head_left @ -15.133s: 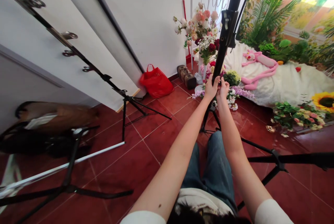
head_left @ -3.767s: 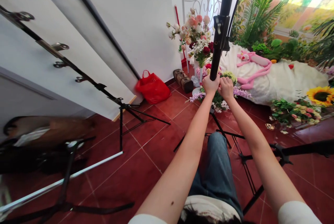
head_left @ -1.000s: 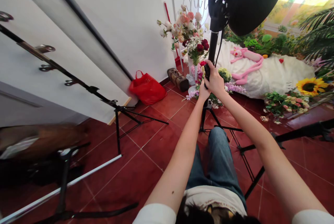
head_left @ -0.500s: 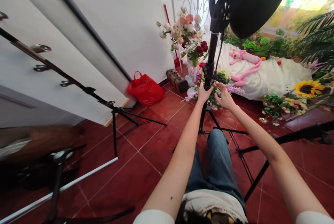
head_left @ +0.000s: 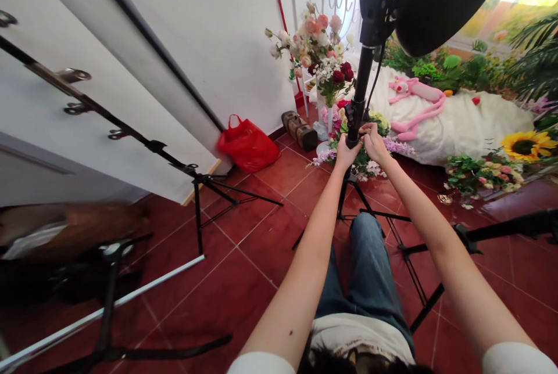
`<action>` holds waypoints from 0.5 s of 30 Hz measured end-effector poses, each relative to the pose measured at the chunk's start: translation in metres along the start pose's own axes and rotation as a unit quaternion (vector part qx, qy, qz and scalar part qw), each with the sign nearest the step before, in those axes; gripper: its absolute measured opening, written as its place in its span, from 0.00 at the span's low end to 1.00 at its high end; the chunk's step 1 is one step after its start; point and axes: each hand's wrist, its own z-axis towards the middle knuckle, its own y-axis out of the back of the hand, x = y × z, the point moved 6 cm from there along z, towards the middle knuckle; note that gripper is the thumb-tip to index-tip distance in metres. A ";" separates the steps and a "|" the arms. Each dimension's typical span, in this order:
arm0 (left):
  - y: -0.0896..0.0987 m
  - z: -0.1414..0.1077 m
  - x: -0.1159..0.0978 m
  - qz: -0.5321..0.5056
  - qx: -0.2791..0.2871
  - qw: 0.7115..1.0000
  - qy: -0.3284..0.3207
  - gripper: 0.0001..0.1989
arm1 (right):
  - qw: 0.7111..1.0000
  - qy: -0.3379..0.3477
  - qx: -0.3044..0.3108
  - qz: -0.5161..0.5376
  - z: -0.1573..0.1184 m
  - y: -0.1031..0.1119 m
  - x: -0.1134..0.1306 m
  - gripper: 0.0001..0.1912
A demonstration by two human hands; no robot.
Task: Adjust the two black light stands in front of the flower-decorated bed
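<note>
A black light stand [head_left: 361, 81] rises in front of me, carrying a large dark lamp shade [head_left: 444, 2] at its top. My left hand [head_left: 346, 154] is closed round the pole just under a collar. At the pole's right side, my right hand [head_left: 374, 141] has its fingers pinched together against the collar. What exactly those fingertips grip is mostly hidden. A cable [head_left: 377, 81] hangs down along the pole. The stand's legs [head_left: 344, 200] spread on the floor by my knees.
Flowers in a vase [head_left: 330, 86] stand behind the pole. To the right, a pink plush toy [head_left: 421, 98] lies on white cloth [head_left: 475, 127]. A red bag [head_left: 248, 144] sits by the wall. Other tripod legs [head_left: 238, 194] and a white pole [head_left: 148, 290] are at left, another black stand [head_left: 510, 227] at right.
My right hand's fingers have closed from a looser, spread pose onto the collar's right side. My left hand keeps its hold on the pole. The whole view has shifted slightly.
</note>
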 end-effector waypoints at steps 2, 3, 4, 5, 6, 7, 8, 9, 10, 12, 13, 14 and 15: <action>0.000 0.000 0.001 0.002 0.002 1.000 0.004 0.17 | 0.999 -0.030 -0.022 0.035 0.007 0.000 -0.004 0.08; 0.000 0.000 0.001 0.003 0.003 1.000 0.004 0.17 | 0.996 -0.048 -0.037 0.058 0.010 0.001 -0.007 0.07; 0.000 0.000 0.001 0.006 0.004 1.000 0.002 0.16 | 0.992 -0.071 -0.053 0.085 0.013 0.001 -0.011 0.06; 0.000 0.000 0.000 0.008 0.006 1.000 0.000 0.16 | 0.986 -0.097 -0.065 0.116 0.015 0.000 -0.016 0.05; 0.000 -0.001 -0.001 0.010 0.008 1.000 -0.003 0.16 | 0.979 -0.122 -0.071 0.148 0.017 -0.001 -0.021 0.06; 0.001 -0.001 -0.002 0.012 0.010 1.000 -0.005 0.16 | 0.971 -0.141 -0.073 0.180 0.018 -0.002 -0.026 0.08; 0.001 -0.001 -0.003 0.013 0.012 1.000 -0.007 0.15 | 0.963 -0.152 -0.072 0.209 0.019 -0.004 -0.029 0.11; 0.001 -0.002 -0.004 0.013 0.013 1.000 -0.010 0.15 | 0.957 -0.153 -0.071 0.235 0.019 -0.004 -0.031 0.14; 0.001 -0.002 -0.004 0.013 0.012 1.000 -0.012 0.15 | 0.952 -0.148 -0.072 0.256 0.020 -0.005 -0.032 0.18; 0.001 -0.002 -0.005 0.014 0.008 1.000 -0.013 0.15 | 0.946 -0.136 -0.082 0.282 0.021 -0.003 -0.033 0.26; 0.001 -0.002 -0.005 0.014 0.005 1.000 -0.012 0.15 | 0.944 -0.136 -0.087 0.288 0.022 -0.002 -0.034 0.29; 0.001 -0.002 -0.005 0.015 0.002 1.000 -0.010 0.15 | 0.941 -0.140 -0.090 0.293 0.023 -0.002 -0.035 0.32; 0.001 -0.002 -0.005 0.016 0.000 1.000 -0.007 0.16 | 0.939 -0.148 -0.092 0.297 0.024 -0.002 -0.035 0.35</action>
